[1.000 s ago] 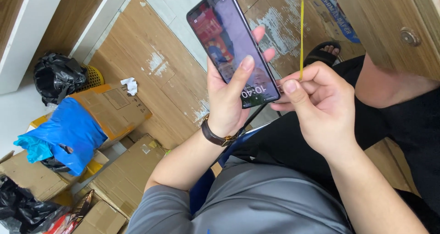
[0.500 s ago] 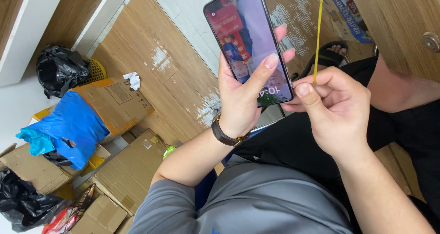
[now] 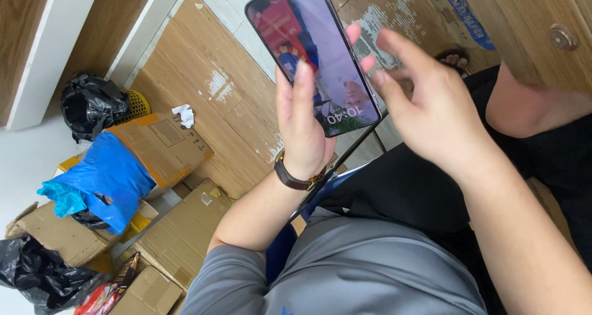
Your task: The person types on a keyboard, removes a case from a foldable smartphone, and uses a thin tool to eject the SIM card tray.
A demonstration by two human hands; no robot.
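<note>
My left hand [image 3: 305, 127] holds a dark smartphone [image 3: 314, 53] upright, its lit screen facing me and my thumb lying across the lower part of the screen. A brown watch [image 3: 296, 178] sits on that wrist. My right hand [image 3: 425, 105] hovers just to the right of the phone, fingers spread and holding nothing, with the fingertips close to the phone's edge. I am seated, in a grey shirt and black trousers.
Cardboard boxes [image 3: 172, 228] lie on the floor at the left, one under a blue plastic bag [image 3: 102, 179]. Black bags [image 3: 89, 105] sit beside a yellow basket. A wooden door with a round knob [image 3: 561, 37] is at the upper right.
My right hand was pinching a thin yellow strand; it has let go and opened, and the strand is no longer in view. The phone stays in my left hand.
</note>
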